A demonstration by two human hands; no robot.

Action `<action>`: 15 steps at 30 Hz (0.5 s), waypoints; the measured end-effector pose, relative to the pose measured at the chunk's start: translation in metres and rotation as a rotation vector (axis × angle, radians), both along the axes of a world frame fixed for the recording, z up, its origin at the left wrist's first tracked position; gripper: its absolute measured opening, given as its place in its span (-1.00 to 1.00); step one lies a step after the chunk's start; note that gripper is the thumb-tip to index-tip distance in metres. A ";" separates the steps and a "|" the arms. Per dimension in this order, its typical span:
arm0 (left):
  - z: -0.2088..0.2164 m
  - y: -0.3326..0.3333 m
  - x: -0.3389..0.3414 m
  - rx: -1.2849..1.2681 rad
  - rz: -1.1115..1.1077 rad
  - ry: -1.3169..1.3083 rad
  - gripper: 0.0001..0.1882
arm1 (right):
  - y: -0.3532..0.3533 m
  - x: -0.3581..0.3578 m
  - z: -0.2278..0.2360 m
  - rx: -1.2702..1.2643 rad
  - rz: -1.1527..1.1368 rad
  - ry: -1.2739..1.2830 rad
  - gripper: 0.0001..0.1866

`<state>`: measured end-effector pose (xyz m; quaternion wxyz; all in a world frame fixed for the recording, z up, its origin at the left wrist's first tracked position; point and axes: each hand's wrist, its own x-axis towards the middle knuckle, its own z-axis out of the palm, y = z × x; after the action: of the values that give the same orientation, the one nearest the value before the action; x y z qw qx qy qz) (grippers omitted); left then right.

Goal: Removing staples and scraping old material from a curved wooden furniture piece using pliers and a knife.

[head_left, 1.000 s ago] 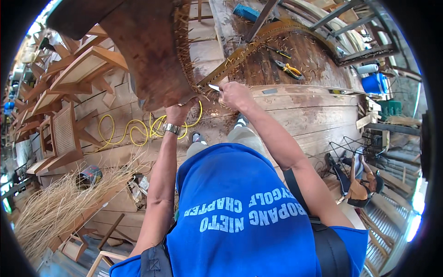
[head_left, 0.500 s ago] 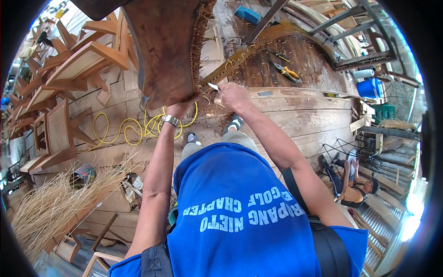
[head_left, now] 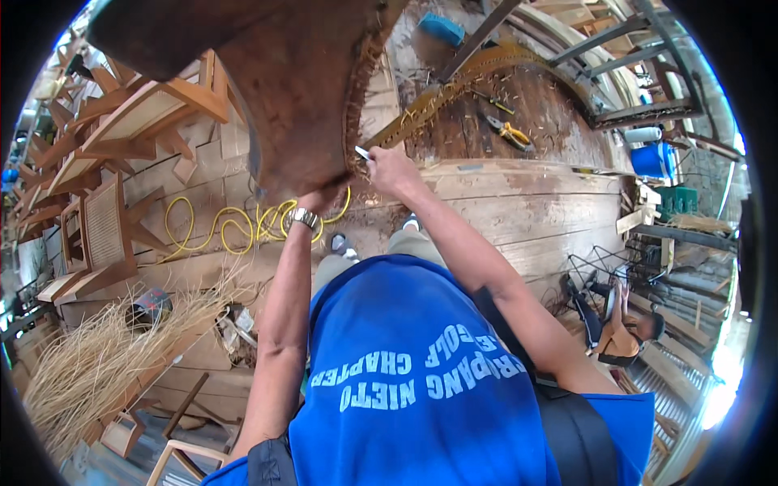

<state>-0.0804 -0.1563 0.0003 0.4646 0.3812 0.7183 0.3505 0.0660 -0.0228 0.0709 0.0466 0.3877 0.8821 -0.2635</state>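
A large brown wooden panel (head_left: 296, 105) stands upright before me, its right edge lined with a rough row of stitched fibre ends. My left hand (head_left: 322, 198) is at the panel's lower end, touching it, a metal watch on the wrist. Its fingers are hidden there. Closed around a small knife, my right hand (head_left: 392, 172) is just right of that edge. The knife's pale pointed blade (head_left: 362, 152) points left, close to the fibre ends. Behind it, a long curved brown strip (head_left: 429, 99) with a row of holes lies on the dark work surface.
Pliers with yellow handles (head_left: 509, 132) and a slim tool (head_left: 493, 102) lie far right. A yellow hose (head_left: 219, 231) coils on the floor. Wooden chair frames (head_left: 105, 211) are stacked left, with loose cane strands (head_left: 105, 364) below. Another person (head_left: 617, 324) sits at right.
My right hand and the knife have moved left, nearer the fibre edge. The panel appears shifted slightly right and down in view, and the left hand slightly right.
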 end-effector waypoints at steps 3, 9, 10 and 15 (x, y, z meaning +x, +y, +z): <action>-0.002 -0.002 0.002 -0.100 0.076 -0.135 -0.31 | 0.019 0.020 0.007 0.008 0.038 -0.077 -0.79; -0.028 -0.009 0.002 0.038 0.137 0.017 -0.27 | 0.006 0.040 0.027 0.085 0.123 -0.130 -0.77; -0.018 -0.007 0.004 0.056 0.120 0.011 -0.28 | 0.004 0.040 0.028 0.117 0.095 -0.161 -0.74; -0.023 -0.002 0.002 0.093 0.119 -0.067 -0.32 | 0.011 0.036 -0.005 0.185 0.110 -0.186 -0.76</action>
<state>-0.0787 -0.1586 -0.0225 0.4486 0.3470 0.7066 0.4232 0.1023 -0.0115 0.0662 0.1068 0.3642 0.9143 -0.1411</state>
